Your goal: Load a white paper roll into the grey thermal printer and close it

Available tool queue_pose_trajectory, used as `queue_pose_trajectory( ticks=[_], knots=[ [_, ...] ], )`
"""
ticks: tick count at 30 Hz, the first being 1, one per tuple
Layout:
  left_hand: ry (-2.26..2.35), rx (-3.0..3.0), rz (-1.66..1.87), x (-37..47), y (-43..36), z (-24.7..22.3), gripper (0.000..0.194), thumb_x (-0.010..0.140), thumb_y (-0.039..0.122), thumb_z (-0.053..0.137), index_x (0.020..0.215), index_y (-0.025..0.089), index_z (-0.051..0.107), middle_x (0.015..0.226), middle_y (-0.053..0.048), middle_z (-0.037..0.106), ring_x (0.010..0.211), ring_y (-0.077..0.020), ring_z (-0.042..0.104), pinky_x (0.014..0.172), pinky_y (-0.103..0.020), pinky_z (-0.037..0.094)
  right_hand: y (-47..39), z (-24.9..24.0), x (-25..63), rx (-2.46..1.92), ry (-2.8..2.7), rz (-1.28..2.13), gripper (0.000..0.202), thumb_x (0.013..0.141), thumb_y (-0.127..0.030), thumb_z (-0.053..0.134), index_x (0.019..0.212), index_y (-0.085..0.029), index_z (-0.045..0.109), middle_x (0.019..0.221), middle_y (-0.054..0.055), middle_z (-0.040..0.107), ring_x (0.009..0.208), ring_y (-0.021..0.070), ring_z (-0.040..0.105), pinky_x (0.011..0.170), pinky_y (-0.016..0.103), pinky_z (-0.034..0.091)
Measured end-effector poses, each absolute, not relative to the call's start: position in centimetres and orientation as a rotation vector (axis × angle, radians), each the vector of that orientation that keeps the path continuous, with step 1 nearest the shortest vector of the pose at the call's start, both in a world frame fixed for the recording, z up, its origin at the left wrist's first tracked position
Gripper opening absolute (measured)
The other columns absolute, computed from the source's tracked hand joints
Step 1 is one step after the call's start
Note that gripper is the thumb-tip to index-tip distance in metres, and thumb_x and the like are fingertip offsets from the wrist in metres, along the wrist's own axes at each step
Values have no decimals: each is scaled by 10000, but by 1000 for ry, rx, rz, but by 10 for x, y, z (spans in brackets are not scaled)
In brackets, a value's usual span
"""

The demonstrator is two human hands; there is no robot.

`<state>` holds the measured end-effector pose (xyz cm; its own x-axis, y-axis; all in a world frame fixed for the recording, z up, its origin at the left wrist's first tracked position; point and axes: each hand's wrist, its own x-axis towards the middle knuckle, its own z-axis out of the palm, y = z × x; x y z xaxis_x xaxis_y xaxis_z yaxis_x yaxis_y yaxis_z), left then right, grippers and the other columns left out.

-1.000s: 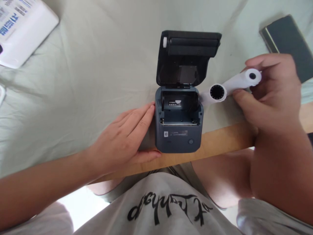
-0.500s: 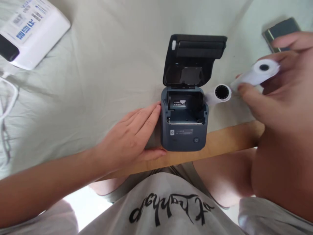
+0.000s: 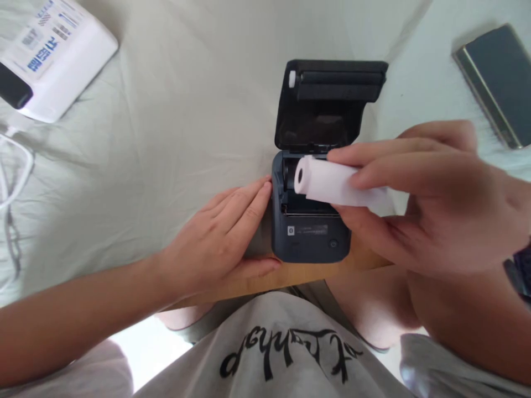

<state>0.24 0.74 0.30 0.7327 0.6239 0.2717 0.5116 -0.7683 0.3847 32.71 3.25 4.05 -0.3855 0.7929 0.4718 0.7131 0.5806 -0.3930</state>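
A dark label printer (image 3: 311, 243) stands near the table's front edge, its black lid (image 3: 319, 119) swung up and back. My left hand (image 3: 219, 232) lies along the printer's left side, fingers stretched out and touching the casing. Between the thumb and fingers of my right hand (image 3: 431, 193) is a white paper roll (image 3: 327, 179). The roll is tilted over the open compartment, its hollow core end facing left. It covers much of the compartment. A second roll, seen earlier at the printer's right, is mostly or wholly hidden by my right hand.
A white device (image 3: 78, 61) with a printed label sits at the far left, white cables (image 3: 20, 160) below it. At the upper right lies a dark flat phone-like object (image 3: 498, 83). A pale cloth (image 3: 174, 99) covers the table, with a wooden edge (image 3: 232, 287) in front.
My right hand has carried the paper roll leftward from beside the printer to over its compartment. The dark object at right is now uncovered. My left hand has stayed in place.
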Motion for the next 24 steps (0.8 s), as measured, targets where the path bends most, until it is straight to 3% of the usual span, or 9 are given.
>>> queue_pose_trajectory(
  ticks=[2, 5, 11, 14, 18, 21, 24],
  knots=[
    [883, 2626, 576, 2, 7, 3, 1121, 1347, 814, 535, 2109, 107, 114, 1872, -345, 710, 1716, -485, 786, 1402, -630, 715, 35, 45, 320, -1008, -2170, 49, 67, 1237, -303, 726, 1208, -342, 770, 1278, -59, 980, 931, 179, 907, 969, 476, 661],
    [870, 2644, 588, 3, 7, 3, 1136, 1352, 811, 513, 2105, 85, 69, 1842, -365, 725, 1689, -491, 805, 1375, -643, 731, 41, 51, 324, -944, -2283, 11, 171, 1187, -163, 780, 1229, -313, 711, 1345, -106, 981, 1062, 155, 960, 977, 438, 634],
    [888, 2682, 585, 7, 5, 3, 1095, 1374, 775, 462, 2088, 40, 75, 1830, -372, 730, 1685, -482, 806, 1393, -618, 713, 45, 47, 331, -940, -2385, 19, 235, 1174, -95, 813, 1221, -306, 722, 1453, -101, 966, 1224, 175, 980, 1102, 427, 680],
    [884, 2679, 591, 7, 5, 3, 1098, 1370, 762, 505, 2088, 42, 91, 1834, -374, 726, 1690, -485, 799, 1398, -624, 708, 42, 44, 325, -946, -2285, 21, 199, 1206, -131, 792, 1130, -296, 711, 1321, -95, 975, 1350, 193, 955, 1113, 456, 634],
    [884, 2639, 639, 5, 6, 5, 1116, 1356, 756, 567, 2094, 68, 91, 1815, -363, 744, 1663, -477, 814, 1364, -617, 734, 32, 59, 321, -919, -2297, 206, 256, 1172, -103, 794, 1040, -284, 669, 1021, -84, 870, 1091, 156, 858, 959, 451, 547],
    [864, 2588, 655, 3, 4, 4, 937, 1336, 622, 714, 2084, 254, 285, 1914, -322, 669, 1695, -461, 789, 1333, -635, 751, 24, 69, 324, -815, -2489, 336, 290, 1220, -129, 740, 985, -281, 664, 929, -98, 824, 1096, 138, 824, 993, 437, 549],
    [842, 2560, 654, 2, 1, 2, 735, 1283, 498, 840, 1955, 456, 545, 2054, -235, 517, 1785, -457, 706, 1362, -678, 722, 22, 67, 330, -915, -2495, 320, 306, 1280, -375, 726, 986, -292, 715, 956, -36, 822, 1217, 198, 831, 1092, 455, 552]
  ],
)
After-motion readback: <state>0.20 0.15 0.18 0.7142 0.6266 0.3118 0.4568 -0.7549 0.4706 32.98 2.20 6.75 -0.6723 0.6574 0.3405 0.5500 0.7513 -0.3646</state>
